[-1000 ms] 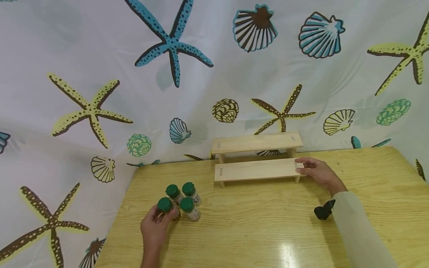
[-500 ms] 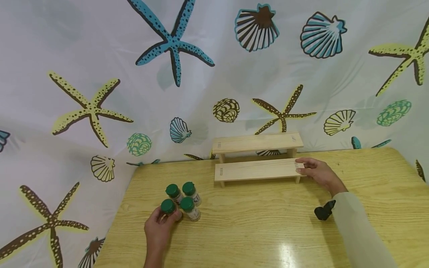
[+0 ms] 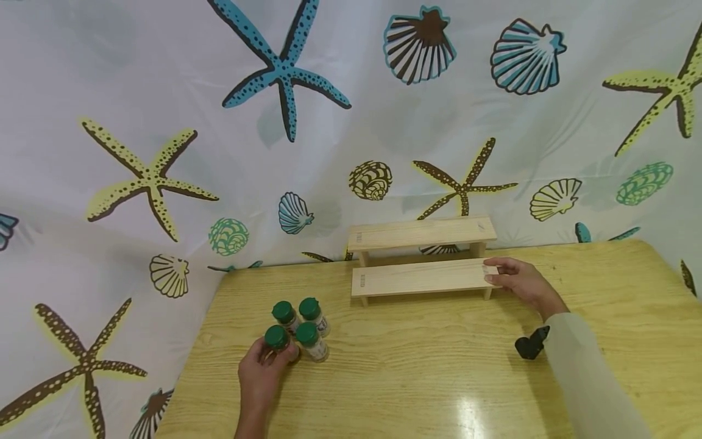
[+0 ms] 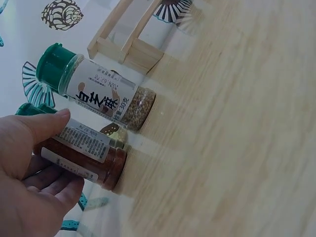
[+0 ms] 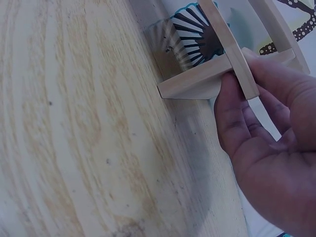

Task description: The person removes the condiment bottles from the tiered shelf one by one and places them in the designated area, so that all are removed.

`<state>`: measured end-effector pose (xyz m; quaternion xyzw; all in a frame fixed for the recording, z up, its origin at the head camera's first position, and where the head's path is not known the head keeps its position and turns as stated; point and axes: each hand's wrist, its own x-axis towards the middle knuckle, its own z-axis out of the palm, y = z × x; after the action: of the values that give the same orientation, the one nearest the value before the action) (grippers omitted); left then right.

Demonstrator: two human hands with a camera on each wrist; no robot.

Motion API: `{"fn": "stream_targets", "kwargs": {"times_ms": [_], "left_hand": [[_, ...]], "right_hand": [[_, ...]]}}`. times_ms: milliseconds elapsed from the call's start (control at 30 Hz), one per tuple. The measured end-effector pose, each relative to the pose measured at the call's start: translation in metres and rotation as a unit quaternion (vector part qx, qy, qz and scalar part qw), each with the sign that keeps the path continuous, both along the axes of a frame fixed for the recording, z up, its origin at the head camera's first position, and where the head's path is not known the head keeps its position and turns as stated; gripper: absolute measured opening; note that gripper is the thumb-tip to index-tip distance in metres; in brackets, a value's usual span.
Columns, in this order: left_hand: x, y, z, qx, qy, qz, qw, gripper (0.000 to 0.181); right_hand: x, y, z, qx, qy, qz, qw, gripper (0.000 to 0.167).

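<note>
My left hand (image 3: 259,373) grips a green-capped spice jar (image 3: 276,337) at the table's left side. In the left wrist view this spice jar (image 4: 79,155) holds reddish-brown contents and stands upright on the table. Close beside it is a jar of sesame seeds (image 4: 104,94), also green-capped. Two more green-capped jars, one at back left (image 3: 283,312) and one at back right (image 3: 310,309), complete a tight cluster. My right hand (image 3: 523,285) pinches the right end of a two-tier wooden rack's lower board (image 3: 425,277); thumb and fingers (image 5: 232,111) clasp the board's end in the right wrist view.
The rack's upper board (image 3: 422,233) is behind the lower one, near the patterned cloth (image 3: 329,146) that hangs along the table's back. A small black object (image 3: 531,344) is at the right sleeve. The wooden table (image 3: 411,372) runs forward of the rack.
My left hand has slid the gripped spice jar a little right and away from me, closer to the other jars, then nearly stopped. The right hand and rack look unmoved.
</note>
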<state>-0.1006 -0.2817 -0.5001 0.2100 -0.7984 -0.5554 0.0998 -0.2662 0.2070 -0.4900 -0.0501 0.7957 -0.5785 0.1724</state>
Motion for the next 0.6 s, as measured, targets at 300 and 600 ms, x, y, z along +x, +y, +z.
{"fn": "stream_targets", "kwargs": {"times_ms": [300,600], "left_hand": [[0.006,-0.026,0.005,-0.045,-0.052,-0.07,0.9951,0.069],[0.006,-0.072,0.024,-0.245,-0.098,-0.123,0.9566,0.05]], "right_hand": [[-0.003,0.001,0.008,0.043,0.017,0.024,0.9986,0.056],[0.001,0.009,0.021,0.118,0.043,0.047,0.9909,0.053]]}}
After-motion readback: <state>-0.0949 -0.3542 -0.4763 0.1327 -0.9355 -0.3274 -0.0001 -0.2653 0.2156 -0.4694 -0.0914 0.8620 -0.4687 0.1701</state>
